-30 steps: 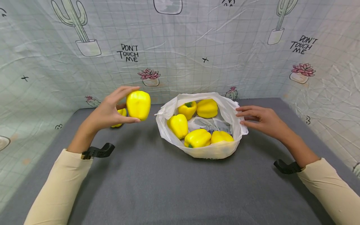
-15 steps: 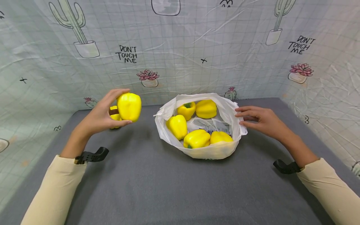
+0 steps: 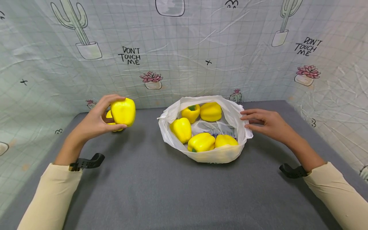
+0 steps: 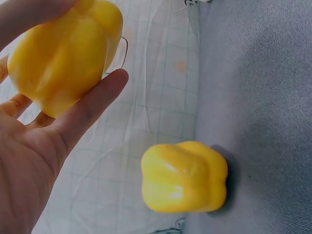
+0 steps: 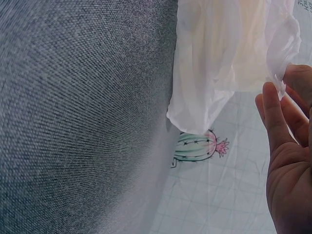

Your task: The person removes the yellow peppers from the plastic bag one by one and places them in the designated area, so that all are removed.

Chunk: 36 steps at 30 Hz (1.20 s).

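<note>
My left hand point(image 3: 93, 118) holds a yellow bell pepper point(image 3: 123, 112) in the air, fingers over its top and thumb beneath. Behind it, partly covered in the head view, another yellow bell pepper point(image 4: 185, 176) rests on the table. A white plastic bag point(image 3: 216, 156) stands with its mouth spread wide, right of centre. Inside lie several yellow bell peppers point(image 3: 202, 142). At the bag's right rim, my right hand point(image 3: 265, 123) pinches the plastic edge between thumb and fingers, as the right wrist view shows point(image 5: 292, 146).
A grey cloth-covered table point(image 3: 178, 195) stretches under everything. Behind and at both sides hangs a pale sheet point(image 3: 184, 57) printed with cacti and lettering, close to the table's back edge. Dark bands point(image 3: 87, 161) circle both wrists.
My left hand has carried its bell pepper leftward and slightly down, away from the bag, so it now overlaps the pepper on the table. The right hand and bag have stayed put.
</note>
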Each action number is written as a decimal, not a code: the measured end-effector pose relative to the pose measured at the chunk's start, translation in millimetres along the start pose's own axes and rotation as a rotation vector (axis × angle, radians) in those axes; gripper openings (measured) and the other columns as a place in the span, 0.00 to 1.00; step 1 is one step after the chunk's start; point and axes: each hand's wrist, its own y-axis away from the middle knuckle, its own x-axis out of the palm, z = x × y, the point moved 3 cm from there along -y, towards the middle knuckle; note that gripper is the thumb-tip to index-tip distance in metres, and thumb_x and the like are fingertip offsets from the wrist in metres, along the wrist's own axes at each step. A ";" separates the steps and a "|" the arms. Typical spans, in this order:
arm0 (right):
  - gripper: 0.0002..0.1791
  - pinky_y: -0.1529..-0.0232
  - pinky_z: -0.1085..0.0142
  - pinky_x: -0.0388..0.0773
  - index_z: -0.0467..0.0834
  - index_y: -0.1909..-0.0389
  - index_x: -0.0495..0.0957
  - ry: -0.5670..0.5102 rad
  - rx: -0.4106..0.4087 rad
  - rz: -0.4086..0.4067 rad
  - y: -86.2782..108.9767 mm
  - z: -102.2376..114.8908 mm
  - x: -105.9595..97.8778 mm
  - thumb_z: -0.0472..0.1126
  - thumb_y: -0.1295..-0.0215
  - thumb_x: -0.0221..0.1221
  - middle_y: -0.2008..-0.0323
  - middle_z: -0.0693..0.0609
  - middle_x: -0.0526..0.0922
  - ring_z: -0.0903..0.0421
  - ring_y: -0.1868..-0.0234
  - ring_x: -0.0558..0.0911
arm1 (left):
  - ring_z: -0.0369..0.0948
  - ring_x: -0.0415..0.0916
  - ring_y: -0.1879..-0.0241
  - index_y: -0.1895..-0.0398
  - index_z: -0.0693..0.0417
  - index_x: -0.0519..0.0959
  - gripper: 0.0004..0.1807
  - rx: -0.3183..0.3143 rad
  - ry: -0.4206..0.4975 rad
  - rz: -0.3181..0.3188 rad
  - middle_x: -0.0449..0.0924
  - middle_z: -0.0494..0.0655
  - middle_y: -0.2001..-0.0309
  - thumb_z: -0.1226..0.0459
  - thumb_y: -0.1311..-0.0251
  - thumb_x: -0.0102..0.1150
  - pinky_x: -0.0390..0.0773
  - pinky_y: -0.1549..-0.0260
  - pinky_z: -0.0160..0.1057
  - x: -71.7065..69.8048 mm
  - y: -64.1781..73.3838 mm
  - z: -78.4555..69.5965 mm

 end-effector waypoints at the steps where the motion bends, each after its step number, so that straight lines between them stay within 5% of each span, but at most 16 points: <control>1: 0.21 0.52 0.83 0.75 0.45 0.44 0.85 -0.001 -0.002 -0.001 0.1 0.1 0.0 0.31 0.39 0.70 0.40 0.50 0.82 0.63 0.52 0.85 | 0.44 0.64 0.42 0.28 0.53 0.67 0.50 -0.013 0.009 -0.007 0.59 0.44 0.32 0.81 0.58 0.77 0.83 0.59 0.28 -1.2 1.1 1.3; 7: 0.22 0.53 0.83 0.76 0.45 0.44 0.85 0.008 -0.011 -0.007 1.2 -1.3 0.4 0.31 0.40 0.70 0.40 0.49 0.82 0.69 0.52 0.84 | 0.42 0.64 0.43 0.28 0.50 0.67 0.49 -0.097 0.011 -0.055 0.59 0.40 0.32 0.79 0.56 0.78 0.83 0.60 0.27 -8.3 8.5 11.8; 16: 0.20 0.50 0.82 0.75 0.43 0.45 0.85 -0.003 0.007 -0.003 2.3 -3.0 -0.2 0.31 0.39 0.69 0.40 0.49 0.82 0.74 0.45 0.76 | 0.40 0.67 0.44 0.29 0.50 0.66 0.48 -0.118 0.052 -0.153 0.64 0.40 0.33 0.82 0.55 0.75 0.81 0.61 0.27 -20.6 15.1 27.4; 25: 0.20 0.51 0.83 0.74 0.43 0.45 0.86 0.024 -0.013 -0.005 2.3 -2.9 -1.3 0.31 0.40 0.70 0.41 0.48 0.82 0.70 0.46 0.78 | 0.38 0.65 0.43 0.23 0.44 0.61 0.55 -0.140 -0.012 -0.135 0.61 0.43 0.31 0.80 0.54 0.76 0.80 0.62 0.24 -42.5 23.7 41.4; 36: 0.20 0.51 0.83 0.75 0.44 0.46 0.86 0.013 -0.009 -0.003 2.3 -1.9 -1.6 0.31 0.40 0.70 0.41 0.49 0.82 0.72 0.46 0.77 | 0.35 0.67 0.46 0.25 0.48 0.63 0.52 -0.235 -0.077 -0.074 0.64 0.36 0.35 0.79 0.55 0.77 0.76 0.59 0.20 -68.7 42.2 61.3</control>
